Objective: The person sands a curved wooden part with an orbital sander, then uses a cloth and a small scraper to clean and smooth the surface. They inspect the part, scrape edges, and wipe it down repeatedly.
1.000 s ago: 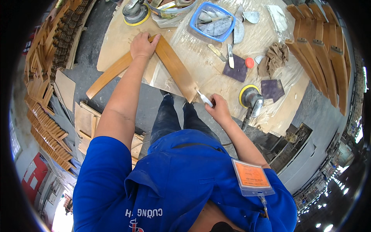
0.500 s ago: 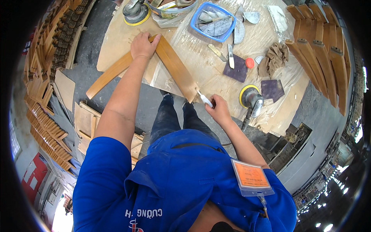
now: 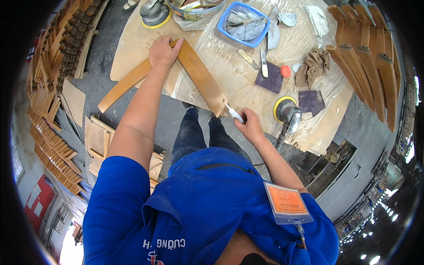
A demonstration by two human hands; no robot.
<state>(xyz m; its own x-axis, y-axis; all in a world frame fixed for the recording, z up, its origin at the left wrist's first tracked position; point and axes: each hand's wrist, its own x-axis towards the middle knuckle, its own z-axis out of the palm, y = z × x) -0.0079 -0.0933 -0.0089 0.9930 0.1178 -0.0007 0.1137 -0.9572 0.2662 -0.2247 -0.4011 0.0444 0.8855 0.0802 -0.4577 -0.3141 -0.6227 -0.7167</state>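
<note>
A brown wooden piece with two legs joined in a V lies at the near edge of the table, both leg ends reaching past that edge. My left hand is closed around its top corner. Between the fingers of my right hand is a small white bottle with a thin nozzle. Its tip meets the lower end of the right leg, by a small notch or hole. Whether anything flows from the tip is too small to tell.
Around the work lie a blue basket of grey pads, a knife, dark sandpaper sheets, a red cap, a brown cloth and two sanders. Curved wooden parts stand at the right; more are stacked left.
Both hands, the bottle and the wooden piece hold the same place. At the top edge, left of the far sander, a pale striped thing shows a little more.
</note>
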